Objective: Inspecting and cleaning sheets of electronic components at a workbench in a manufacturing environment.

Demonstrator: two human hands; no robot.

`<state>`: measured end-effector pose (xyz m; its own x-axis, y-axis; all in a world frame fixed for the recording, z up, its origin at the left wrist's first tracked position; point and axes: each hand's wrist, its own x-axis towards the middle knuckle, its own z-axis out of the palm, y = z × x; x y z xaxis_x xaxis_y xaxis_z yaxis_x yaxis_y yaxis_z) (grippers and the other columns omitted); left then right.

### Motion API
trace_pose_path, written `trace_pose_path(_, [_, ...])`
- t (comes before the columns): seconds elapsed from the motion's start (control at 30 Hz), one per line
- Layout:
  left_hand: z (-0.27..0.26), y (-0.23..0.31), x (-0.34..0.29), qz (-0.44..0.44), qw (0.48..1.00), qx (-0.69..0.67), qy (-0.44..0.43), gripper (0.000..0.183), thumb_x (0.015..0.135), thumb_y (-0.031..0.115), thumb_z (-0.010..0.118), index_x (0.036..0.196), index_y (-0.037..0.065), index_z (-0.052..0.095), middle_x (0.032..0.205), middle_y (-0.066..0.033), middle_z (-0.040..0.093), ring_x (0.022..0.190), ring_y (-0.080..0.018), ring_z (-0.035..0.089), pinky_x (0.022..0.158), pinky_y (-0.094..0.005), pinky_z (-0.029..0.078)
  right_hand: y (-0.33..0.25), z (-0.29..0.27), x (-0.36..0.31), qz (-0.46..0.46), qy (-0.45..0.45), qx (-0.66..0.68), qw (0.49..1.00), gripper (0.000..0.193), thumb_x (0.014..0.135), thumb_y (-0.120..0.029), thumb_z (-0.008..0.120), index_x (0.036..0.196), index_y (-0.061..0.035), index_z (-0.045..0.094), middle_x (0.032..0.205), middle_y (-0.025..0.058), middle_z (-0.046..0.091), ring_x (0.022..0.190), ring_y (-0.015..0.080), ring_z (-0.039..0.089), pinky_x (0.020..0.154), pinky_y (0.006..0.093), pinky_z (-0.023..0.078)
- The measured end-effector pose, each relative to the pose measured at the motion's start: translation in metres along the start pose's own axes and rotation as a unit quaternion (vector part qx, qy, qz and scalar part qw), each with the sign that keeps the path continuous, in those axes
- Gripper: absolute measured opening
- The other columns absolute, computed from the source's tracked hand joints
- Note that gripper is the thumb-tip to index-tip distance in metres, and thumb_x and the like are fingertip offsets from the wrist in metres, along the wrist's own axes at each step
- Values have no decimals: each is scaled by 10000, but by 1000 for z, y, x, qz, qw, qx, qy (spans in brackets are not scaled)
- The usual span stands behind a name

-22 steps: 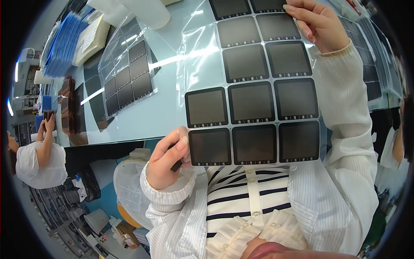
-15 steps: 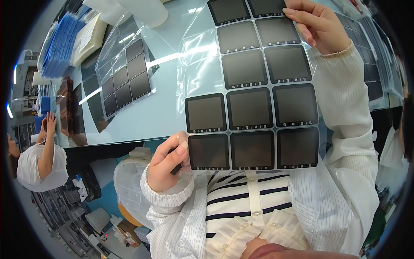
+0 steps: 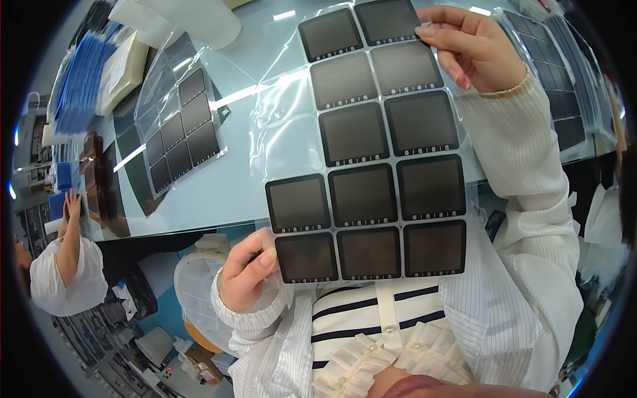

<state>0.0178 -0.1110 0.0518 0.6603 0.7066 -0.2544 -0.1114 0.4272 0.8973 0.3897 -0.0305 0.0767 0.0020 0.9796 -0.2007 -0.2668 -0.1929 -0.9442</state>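
Note:
A clear plastic sheet (image 3: 290, 147) with dark, black-framed rectangular panels (image 3: 360, 194) in its pockets is held up before my chest, over the front edge of the table. Its lower rows carry panels all the way across; further up, the left-hand pockets are see-through. At the lower left corner my left hand (image 3: 251, 270) is closed on the sheet, thumb in front and the other fingers partly hidden. My right hand (image 3: 472, 48) pinches the upper right edge between thumb and finger. A similar, partly filled sheet (image 3: 182, 136) lies on the table to the left.
More panel sheets (image 3: 547, 76) lie stacked at the right. At the back left stand a blue stack (image 3: 83, 83), a cream block (image 3: 124, 71) and white rolls (image 3: 199, 21). Brown pieces (image 3: 94, 172) sit near the table's left end, where another person (image 3: 70, 268) works. A stool (image 3: 199, 282) stands below.
The held sheet has shifted left and downward, and both hands moved with it. A dark slim object seen in my left hand earlier no longer shows. The other person's hands moved slightly.

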Motion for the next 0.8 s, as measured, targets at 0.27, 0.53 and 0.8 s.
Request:
trace_pose_path(0.27, [-12,-3,-6,-28,998,42,-33,218,923,165,465,745,42,439,694,10,426,623,-87,346,585,-230,283,14,-21,1,-77,-71,-143,984,315,897,-98,537,1168,51,481,792,95,632,375,78,534,334,157,381])
trace_pose_path(0.53, [-16,1,-8,-6,990,127,-65,207,888,125,500,719,21,440,699,-36,416,630,-148,370,588,-271,306,6,0,-11,-77,-42,-161,983,329,892,-71,527,1183,65,454,710,54,576,383,81,529,345,172,399])
trace_pose_path(0.8, [-16,7,0,61,957,279,-55,168,856,97,544,732,6,477,702,-59,435,613,-174,390,565,-278,319,12,20,-5,-81,-9,-217,973,314,879,-57,547,1159,62,470,706,43,526,404,91,538,341,180,382])
